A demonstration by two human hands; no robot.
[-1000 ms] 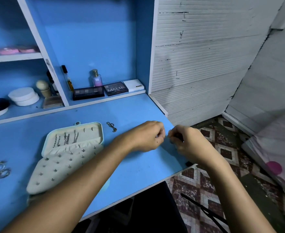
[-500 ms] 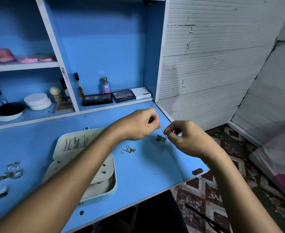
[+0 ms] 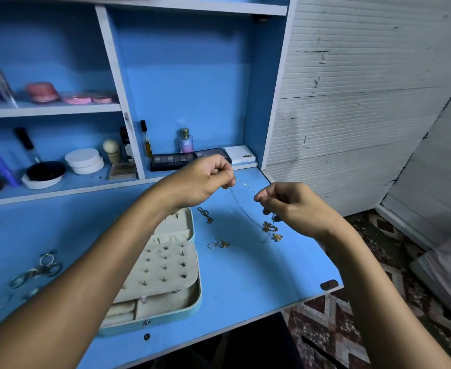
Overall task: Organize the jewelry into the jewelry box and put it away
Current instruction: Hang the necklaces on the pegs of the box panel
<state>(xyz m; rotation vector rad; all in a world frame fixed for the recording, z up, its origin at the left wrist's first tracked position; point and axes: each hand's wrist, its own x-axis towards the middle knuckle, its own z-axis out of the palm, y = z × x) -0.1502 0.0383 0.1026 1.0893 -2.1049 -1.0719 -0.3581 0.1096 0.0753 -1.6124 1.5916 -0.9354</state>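
Two hands, left (image 3: 204,182) and right (image 3: 289,203), each pinch one end of the thin gold pendant chain (image 3: 245,206) above the blue surface (image 3: 245,275), untangling it; next, lower it into the open cream jewelry box (image 3: 163,267).

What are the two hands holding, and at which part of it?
Both hold one thin chain necklace. The left hand and right hand each pinch the fine chain itself near its upper ends; the gold pendants hang below, unheld.
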